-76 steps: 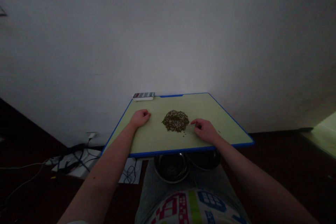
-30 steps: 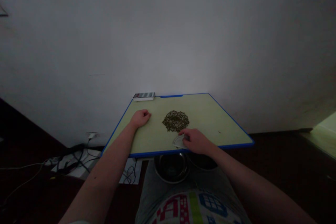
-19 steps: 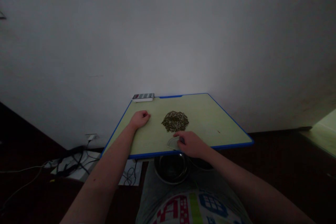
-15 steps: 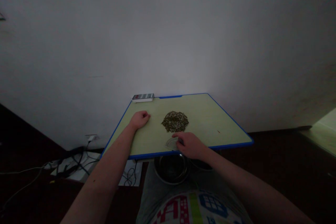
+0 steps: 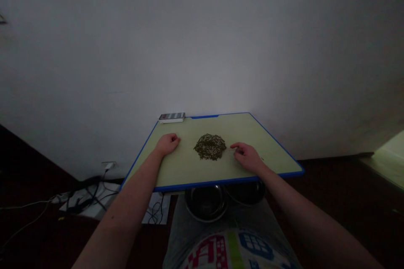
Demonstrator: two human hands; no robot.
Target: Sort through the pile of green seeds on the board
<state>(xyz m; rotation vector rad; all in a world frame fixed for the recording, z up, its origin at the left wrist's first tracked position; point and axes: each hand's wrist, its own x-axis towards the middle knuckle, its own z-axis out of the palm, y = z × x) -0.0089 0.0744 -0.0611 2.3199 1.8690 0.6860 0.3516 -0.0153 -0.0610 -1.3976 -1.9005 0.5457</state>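
- The pile of grains (image 5: 210,147), small dark and pale bits heaped together, lies near the middle of the table (image 5: 189,172), between the two hands.
- A thin pale piece (image 5: 232,149) reaches toward the pile's right edge; it shows nearly edge-on, so its full shape and whether it touches the grains cannot be told.
- The right hand (image 5: 248,157) holds this piece in a narrow pinch, forefinger stretched toward the pile and the other fingers curled.
- The step in hand seems to be bringing the piece to the edge of the grains; a move from here would call for a light, level touch, so that few grains scatter.
- The left hand (image 5: 168,143) rests on the table, loosely curled, apart from the pile; its palm is hidden, so I cannot tell whether it holds anything.
- A small dark bit (image 5: 262,158) lies beside the right wrist.
- Below the near edge sit two bowls, a left bowl (image 5: 194,206) and a right bowl (image 5: 249,195), the latter partly covered.
- A white box (image 5: 172,120) stands at the far left corner.
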